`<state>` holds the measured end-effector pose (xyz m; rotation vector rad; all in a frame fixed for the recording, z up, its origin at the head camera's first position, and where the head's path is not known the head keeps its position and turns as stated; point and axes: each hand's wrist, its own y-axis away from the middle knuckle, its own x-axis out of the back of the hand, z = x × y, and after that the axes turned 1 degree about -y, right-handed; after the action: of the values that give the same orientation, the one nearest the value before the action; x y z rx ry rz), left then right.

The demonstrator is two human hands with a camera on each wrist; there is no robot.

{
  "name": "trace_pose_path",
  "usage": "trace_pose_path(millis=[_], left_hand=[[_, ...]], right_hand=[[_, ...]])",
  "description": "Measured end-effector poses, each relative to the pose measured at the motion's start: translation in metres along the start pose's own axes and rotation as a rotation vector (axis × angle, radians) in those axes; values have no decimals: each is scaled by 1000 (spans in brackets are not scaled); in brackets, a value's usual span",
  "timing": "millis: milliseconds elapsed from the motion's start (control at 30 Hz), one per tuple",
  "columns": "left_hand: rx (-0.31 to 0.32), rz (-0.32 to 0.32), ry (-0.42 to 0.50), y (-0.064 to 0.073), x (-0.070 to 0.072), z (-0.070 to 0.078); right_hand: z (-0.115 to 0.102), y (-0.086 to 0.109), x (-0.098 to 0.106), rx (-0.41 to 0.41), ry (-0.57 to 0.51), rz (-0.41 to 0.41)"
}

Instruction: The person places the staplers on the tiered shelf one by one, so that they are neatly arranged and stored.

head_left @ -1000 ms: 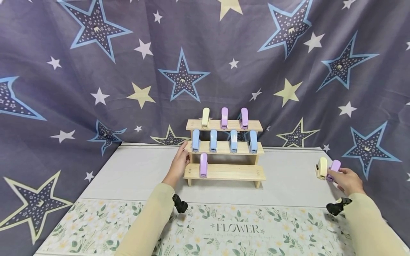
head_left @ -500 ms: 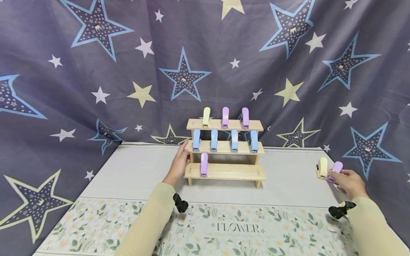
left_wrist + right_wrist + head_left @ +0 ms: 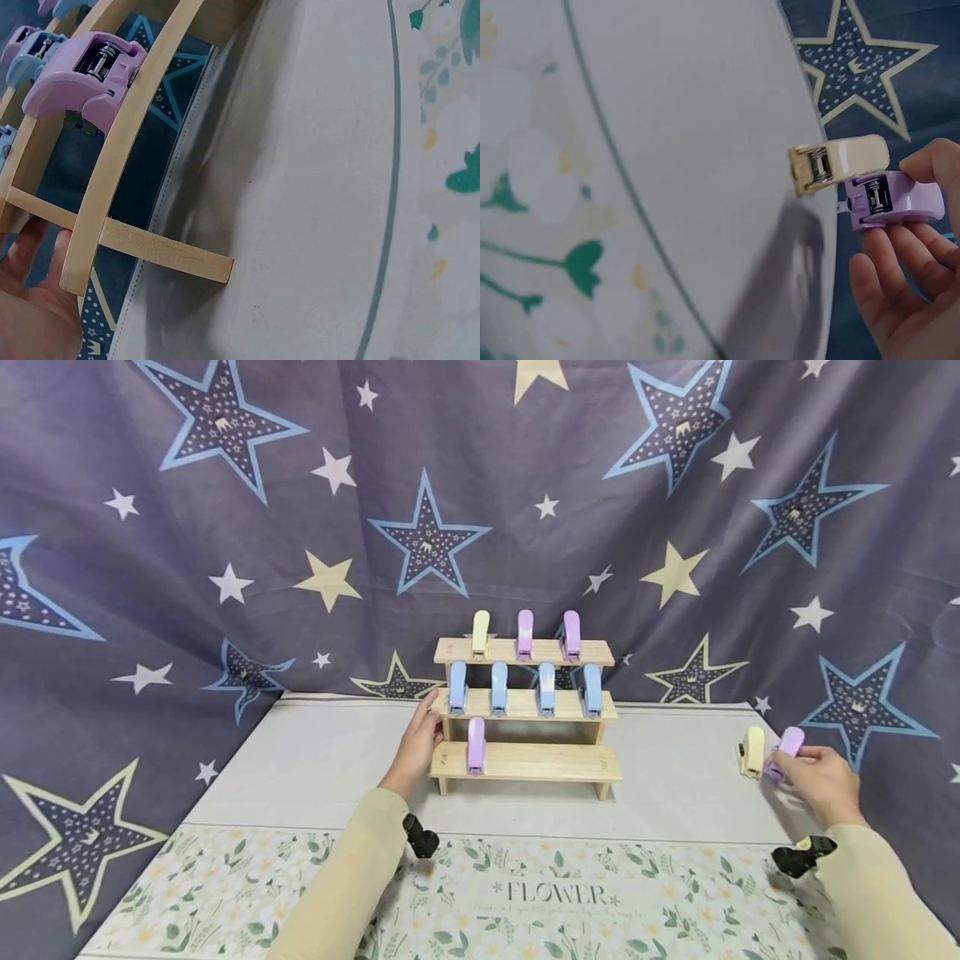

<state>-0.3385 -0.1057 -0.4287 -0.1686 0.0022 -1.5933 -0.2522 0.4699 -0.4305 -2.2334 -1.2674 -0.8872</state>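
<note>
A purple stapler [image 3: 787,750] is pinched between the thumb and fingers of my right hand [image 3: 828,785] at the table's right side, its top leaning right. Close beside it stands a cream stapler [image 3: 752,752]; in the right wrist view the cream stapler [image 3: 847,161] and purple stapler [image 3: 904,201] almost touch. Whether the purple one's base rests on the table, I cannot tell. My left hand [image 3: 416,747] holds the left end of a three-tier wooden stand [image 3: 547,764]. Its fingers [image 3: 22,251] reach behind the wood in the left wrist view, partly hidden.
One purple stapler [image 3: 476,746] stands on the lowest tier's left. Several blue staplers [image 3: 499,687] line the middle tier. On top are a cream stapler [image 3: 480,635] and two purple ones [image 3: 525,635]. A star-patterned curtain [image 3: 322,485] hangs behind the table [image 3: 315,752].
My right hand has shifted slightly right, and the purple stapler in it now tilts rightward, a little apart from the cream one. The left hand and the stand have stayed put.
</note>
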Motion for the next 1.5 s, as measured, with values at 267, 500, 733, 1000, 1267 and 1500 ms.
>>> trace_pose_path(millis=[267, 500, 733, 1000, 1267, 1500], left_hand=[[2, 0, -3, 1, 2, 1], [4, 4, -16, 1, 3, 0], [17, 9, -2, 1, 2, 0], [11, -5, 2, 2, 1, 1], [2, -4, 13, 1, 0, 1], [0, -1, 5, 1, 1, 0]], right_hand=[[-19, 5, 3, 94, -42, 1], [-43, 11, -5, 192, -76, -63], [-77, 24, -18, 296, -88, -122], [-110, 42, -36, 420, -151, -251], [-133, 65, -52, 465, -112, -316], [-147, 78, -73, 515, -128, -376]])
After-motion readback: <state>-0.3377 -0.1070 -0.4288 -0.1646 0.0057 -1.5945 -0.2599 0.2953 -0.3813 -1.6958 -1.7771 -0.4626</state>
